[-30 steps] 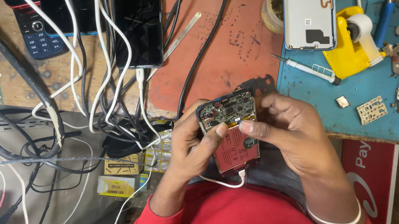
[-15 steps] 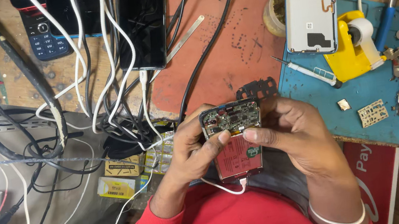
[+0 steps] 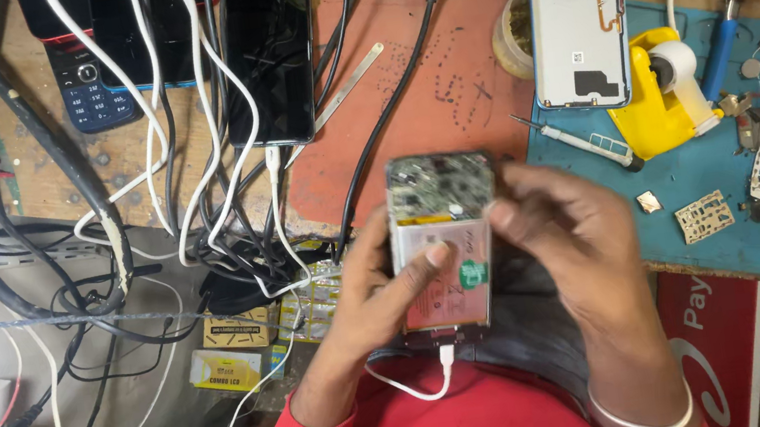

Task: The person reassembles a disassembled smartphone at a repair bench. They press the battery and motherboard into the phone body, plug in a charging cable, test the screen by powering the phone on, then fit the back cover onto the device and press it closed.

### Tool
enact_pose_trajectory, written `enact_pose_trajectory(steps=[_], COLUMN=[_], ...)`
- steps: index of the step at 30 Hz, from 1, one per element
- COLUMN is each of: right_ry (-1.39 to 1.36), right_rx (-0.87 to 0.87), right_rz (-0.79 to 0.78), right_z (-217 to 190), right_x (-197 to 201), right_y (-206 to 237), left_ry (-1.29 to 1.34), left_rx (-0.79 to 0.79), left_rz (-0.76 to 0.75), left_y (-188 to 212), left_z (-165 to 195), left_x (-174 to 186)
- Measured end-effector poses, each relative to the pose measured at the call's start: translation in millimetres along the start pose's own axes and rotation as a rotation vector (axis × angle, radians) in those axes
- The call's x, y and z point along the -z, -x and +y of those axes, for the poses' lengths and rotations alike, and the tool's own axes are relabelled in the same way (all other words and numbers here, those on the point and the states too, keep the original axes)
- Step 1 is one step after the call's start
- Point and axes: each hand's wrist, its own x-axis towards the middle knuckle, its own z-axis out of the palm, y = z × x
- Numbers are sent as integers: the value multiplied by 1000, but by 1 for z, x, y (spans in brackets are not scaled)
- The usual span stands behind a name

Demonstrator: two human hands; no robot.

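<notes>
We hold the opened phone above our lap: left hand gripping its edge, thumb on battery; right hand clasping the other side. Risk: taut charging cable could tug it loose, w/ exposed board unprotected.

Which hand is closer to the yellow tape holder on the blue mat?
Right. The right hand grips the opened phone just below-left of the yellow tape holder. The left hand holds the phone's other side, farther away.
</notes>
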Motion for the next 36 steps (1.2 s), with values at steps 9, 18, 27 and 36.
enact_pose_trajectory(steps=[9,18,27,36], right_ry=[1092,983,901,-13], right_rx=[480,292,306,350], right_rz=[216,199,205,285], right_z=[0,3,5,1], right_x=[-2,-10,-18,-22], right_y=[0,-2,-5,-3], left_ry=[52,29,-2,19], left_rx=[-75,-138,-161,-163], left_rz=[231,219,253,249], left_y=[-13,-15,-19,-24], left_z=[-1,-5,-3,-2], left_x=[-4,-7,1,-4])
